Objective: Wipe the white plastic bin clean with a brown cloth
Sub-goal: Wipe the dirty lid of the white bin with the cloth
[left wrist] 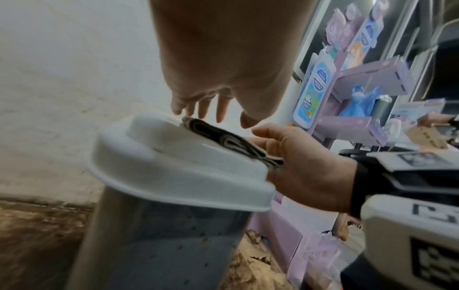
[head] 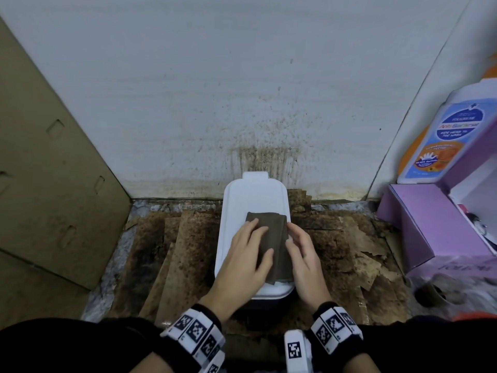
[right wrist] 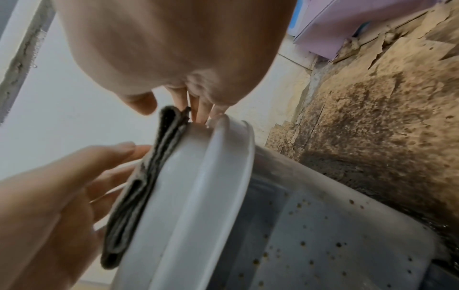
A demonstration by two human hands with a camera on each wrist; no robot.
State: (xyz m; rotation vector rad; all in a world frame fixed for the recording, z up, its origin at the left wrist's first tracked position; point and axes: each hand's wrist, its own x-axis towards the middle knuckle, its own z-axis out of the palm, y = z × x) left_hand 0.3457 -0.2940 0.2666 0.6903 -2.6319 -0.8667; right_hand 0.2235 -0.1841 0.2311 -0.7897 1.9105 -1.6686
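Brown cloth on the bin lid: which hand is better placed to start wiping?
Left, probably. The left hand lies flat on the brown cloth, fingers spread, atop the bin lid. The right hand only touches the cloth's right edge.

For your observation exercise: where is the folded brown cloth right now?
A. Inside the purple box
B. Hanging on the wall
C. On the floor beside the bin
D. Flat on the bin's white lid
D: the brown cloth lies folded on the white lid, with the left hand resting on it.
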